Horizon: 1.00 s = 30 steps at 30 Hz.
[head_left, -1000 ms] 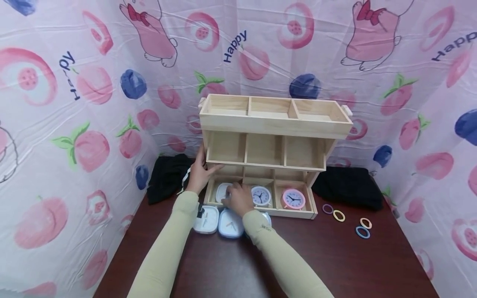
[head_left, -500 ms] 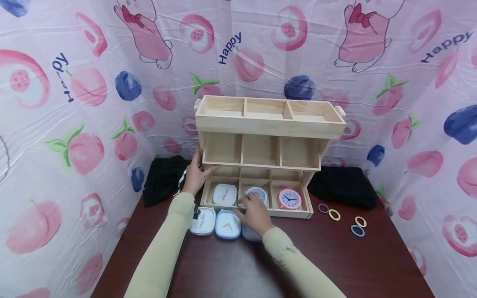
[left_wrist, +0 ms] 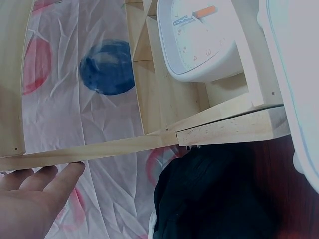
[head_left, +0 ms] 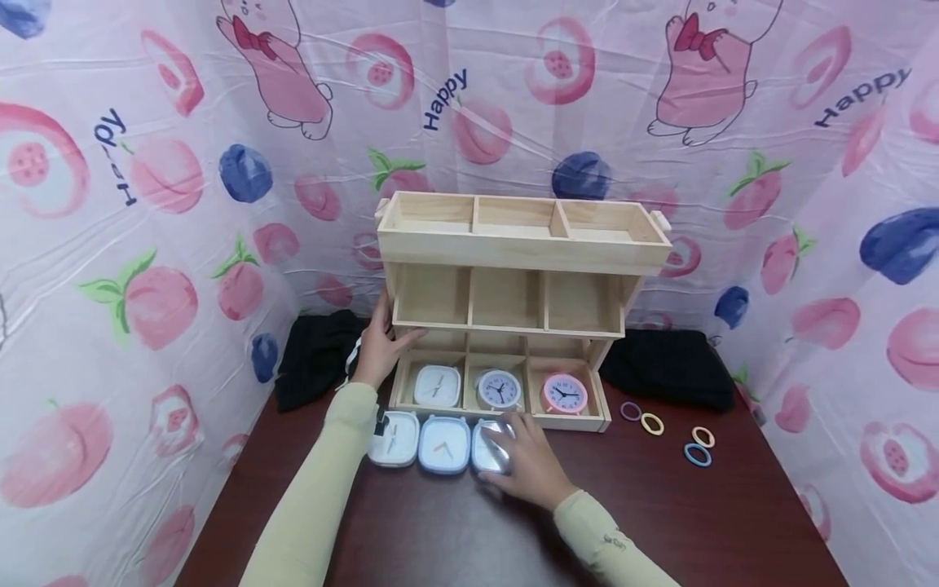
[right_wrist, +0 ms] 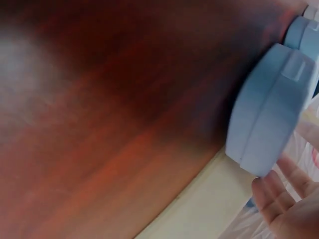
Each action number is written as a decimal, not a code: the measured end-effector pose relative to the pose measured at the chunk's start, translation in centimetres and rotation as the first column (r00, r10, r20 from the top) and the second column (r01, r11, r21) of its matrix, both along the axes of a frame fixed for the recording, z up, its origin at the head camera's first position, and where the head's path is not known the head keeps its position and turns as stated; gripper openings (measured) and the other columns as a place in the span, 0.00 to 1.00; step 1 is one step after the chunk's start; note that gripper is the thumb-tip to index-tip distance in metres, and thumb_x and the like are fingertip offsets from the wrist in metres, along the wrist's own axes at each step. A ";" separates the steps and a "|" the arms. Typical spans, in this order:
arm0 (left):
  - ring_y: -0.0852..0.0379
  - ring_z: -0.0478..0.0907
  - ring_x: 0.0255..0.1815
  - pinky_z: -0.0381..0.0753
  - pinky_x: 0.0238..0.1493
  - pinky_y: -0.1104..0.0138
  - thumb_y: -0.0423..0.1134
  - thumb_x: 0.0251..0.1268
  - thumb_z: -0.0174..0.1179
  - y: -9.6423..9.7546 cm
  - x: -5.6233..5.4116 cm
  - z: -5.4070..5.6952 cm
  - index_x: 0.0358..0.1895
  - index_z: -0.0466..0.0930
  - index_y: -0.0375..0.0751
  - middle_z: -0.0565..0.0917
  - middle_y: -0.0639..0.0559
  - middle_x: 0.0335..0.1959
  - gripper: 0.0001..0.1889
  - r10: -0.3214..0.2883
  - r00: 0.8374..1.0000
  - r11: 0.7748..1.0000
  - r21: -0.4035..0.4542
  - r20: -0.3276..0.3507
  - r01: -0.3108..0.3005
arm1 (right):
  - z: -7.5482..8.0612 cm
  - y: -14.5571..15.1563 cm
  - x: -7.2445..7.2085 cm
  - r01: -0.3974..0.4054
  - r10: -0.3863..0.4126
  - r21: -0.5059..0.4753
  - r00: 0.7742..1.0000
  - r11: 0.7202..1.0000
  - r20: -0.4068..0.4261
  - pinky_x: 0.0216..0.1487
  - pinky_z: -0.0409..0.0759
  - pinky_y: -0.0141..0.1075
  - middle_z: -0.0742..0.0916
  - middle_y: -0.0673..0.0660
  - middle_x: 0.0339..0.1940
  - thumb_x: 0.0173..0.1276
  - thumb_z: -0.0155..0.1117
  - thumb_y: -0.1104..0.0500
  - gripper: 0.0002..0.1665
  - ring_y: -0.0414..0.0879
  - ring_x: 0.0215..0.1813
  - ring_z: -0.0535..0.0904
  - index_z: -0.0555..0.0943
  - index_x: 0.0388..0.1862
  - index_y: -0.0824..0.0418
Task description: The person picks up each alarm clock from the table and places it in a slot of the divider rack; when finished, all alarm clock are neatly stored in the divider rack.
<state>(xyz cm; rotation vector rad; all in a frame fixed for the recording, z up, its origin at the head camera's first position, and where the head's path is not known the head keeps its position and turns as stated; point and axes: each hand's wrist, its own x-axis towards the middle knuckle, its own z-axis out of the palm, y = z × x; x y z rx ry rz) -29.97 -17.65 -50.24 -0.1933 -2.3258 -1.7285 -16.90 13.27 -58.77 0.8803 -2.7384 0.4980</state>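
Note:
A tiered wooden organizer [head_left: 524, 253] stands at the back of the table. My left hand [head_left: 376, 350] rests against its left side, fingertips touching the wooden side strip [left_wrist: 99, 151] in the left wrist view. In the bottom tier sit a white square clock [head_left: 438, 386], a round white clock [head_left: 500, 390] and a pink round clock [head_left: 565, 395], one per compartment. Before it lie a white square clock [head_left: 394, 439], a light-blue clock [head_left: 444, 445] and another square clock [head_left: 490, 446]. At this last one is my right hand [head_left: 531, 465], fingers spread along its edge [right_wrist: 269, 109].
Several coloured rings [head_left: 652, 424] lie right of the organizer. Black cloth [head_left: 315, 359] is bunched at its left, and a second black cloth [head_left: 671, 371] lies at its right. Patterned fabric [head_left: 469, 90] hangs behind and at the sides.
My right hand has drawn back from the white square clock in the bottom-left compartment and moved right and forward to the rightmost clock on the table. My left hand stays at the organizer's side.

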 end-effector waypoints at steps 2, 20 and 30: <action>0.45 0.56 0.88 0.64 0.86 0.49 0.43 0.68 0.75 0.0 0.0 -0.1 0.88 0.40 0.73 0.53 0.49 0.90 0.58 -0.001 1.000 1.000 0.001 0.003 0.001 | -0.2 0.2 0.2 0.009 -0.009 -0.005 0.999 1.000 0.031 0.70 0.77 0.59 0.80 0.62 0.69 0.53 0.86 0.35 0.48 0.61 0.69 0.73 0.84 0.71 0.49; 0.43 0.58 0.88 0.65 0.84 0.46 0.44 0.68 0.75 0.2 0.0 -0.2 0.88 0.40 0.73 0.55 0.46 0.89 0.57 0.016 1.000 1.000 -0.011 0.001 -0.016 | -1.2 2.4 2.4 0.101 -0.098 -0.046 0.994 0.994 0.057 0.61 0.83 0.52 0.82 0.64 0.66 0.54 0.84 0.33 0.47 0.56 0.63 0.74 0.84 0.71 0.47; 0.42 0.59 0.87 0.67 0.83 0.45 0.43 0.68 0.75 0.3 0.0 -0.1 0.88 0.41 0.72 0.56 0.45 0.89 0.57 0.025 1.000 1.000 -0.015 0.004 -0.025 | 0.2 4.1 3.4 0.073 -0.072 -0.005 0.991 0.997 0.116 0.62 0.83 0.56 0.85 0.68 0.63 0.53 0.86 0.39 0.44 0.60 0.62 0.80 0.86 0.69 0.51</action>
